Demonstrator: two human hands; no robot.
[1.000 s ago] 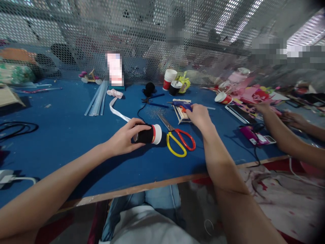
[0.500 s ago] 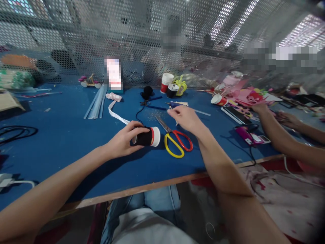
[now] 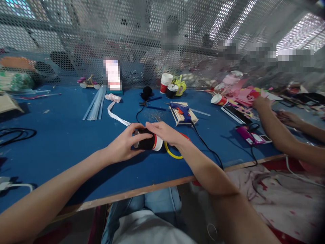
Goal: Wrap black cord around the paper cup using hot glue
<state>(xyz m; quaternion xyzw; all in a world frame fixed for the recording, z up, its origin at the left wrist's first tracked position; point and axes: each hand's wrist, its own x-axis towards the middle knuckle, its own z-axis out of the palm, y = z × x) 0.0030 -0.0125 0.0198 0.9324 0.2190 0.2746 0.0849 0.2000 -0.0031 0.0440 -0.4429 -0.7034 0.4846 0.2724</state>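
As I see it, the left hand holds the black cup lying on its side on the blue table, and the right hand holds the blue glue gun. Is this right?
Not fully. The head view shows the right hand on the black cup, which the left hand holds on the blue table; the blue glue gun lies unheld on wooden sticks behind.

The cup [image 3: 152, 144] looks like paper with a smooth white rim, its body wrapped in matt black (cloth or felt, hard to tell). The worktop [image 3: 63, 135] is matt blue, edged in bare wood. The scissors [image 3: 172, 154] have glossy plastic loops. The screen [image 3: 76, 34] is perforated metal.
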